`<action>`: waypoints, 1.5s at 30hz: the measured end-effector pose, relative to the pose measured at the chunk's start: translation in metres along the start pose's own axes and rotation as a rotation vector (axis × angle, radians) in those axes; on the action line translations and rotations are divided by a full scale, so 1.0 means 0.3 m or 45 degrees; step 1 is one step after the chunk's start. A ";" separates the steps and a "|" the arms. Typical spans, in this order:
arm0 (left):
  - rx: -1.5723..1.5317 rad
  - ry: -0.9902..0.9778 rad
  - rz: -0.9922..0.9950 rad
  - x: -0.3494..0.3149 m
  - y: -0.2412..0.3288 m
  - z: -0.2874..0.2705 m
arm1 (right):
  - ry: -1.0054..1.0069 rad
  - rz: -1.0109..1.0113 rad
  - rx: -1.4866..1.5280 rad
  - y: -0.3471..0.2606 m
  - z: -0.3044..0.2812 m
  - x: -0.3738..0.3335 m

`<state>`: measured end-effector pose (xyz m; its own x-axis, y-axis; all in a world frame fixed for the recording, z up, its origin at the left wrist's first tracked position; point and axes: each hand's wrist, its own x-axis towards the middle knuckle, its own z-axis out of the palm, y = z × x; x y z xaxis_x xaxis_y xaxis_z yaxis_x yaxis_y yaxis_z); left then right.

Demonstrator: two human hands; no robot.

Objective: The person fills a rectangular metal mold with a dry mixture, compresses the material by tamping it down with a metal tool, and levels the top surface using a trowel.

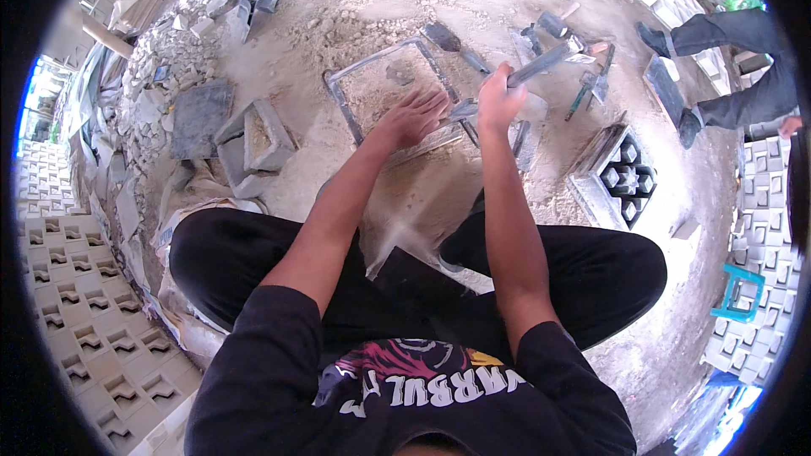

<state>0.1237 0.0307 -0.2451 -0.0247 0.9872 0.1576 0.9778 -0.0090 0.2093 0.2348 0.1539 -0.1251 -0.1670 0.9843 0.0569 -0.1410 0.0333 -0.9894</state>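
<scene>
Powder point(365, 95) fills a flat, square frame point(341, 106) on the dusty ground point(312, 173), just past the person's crossed legs point(253, 257). The frame sits a bit crooked, and no side looks clearly longer than the rest.

The left grip point(407, 121) is nearer to it. That one is flat with nothing seen in it, laid on the powder at the near right part, and its fingers point to the right. The right grip point(502, 103) is off the frame, just past its right side, and it is closed tight around a long grey tool point(543, 65). The tool slants: one end goes up and to the right, away from the body, and the other, thin end points back down at the left fingers. I can't tell if that end touches them. I think the left fingers are what stands in the way between the tool and the powder.

A dark brush point(442, 36) lies by the far right corner of the frame. More tools point(594, 84) lie to the right, and nearer is a block with a star shape point(626, 179). Over on the left are a dark flat plate point(201, 118) and a grey box point(269, 142). Another person's legs point(731, 34) are at the far right, well apart.
</scene>
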 end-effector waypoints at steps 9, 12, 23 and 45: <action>0.072 -0.062 -0.114 -0.307 0.046 -0.054 | -0.039 -0.049 -0.118 0.020 0.103 -0.105; 0.016 -0.051 -0.157 -0.380 0.050 -0.058 | -0.131 -0.088 -0.079 -0.014 0.154 -0.166; -0.467 0.798 -0.887 -0.327 -0.015 -0.035 | -0.459 -0.271 -0.283 0.100 0.226 -0.296; -2.450 1.542 -1.457 -0.277 0.007 0.063 | -0.606 -0.248 -0.263 0.151 0.225 -0.448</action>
<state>0.1317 -0.0482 -0.2761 -0.8212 0.2787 -0.4979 -0.5643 -0.5261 0.6362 0.1850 0.0116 -0.1686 -0.5864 0.7710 0.2483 -0.0273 0.2876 -0.9574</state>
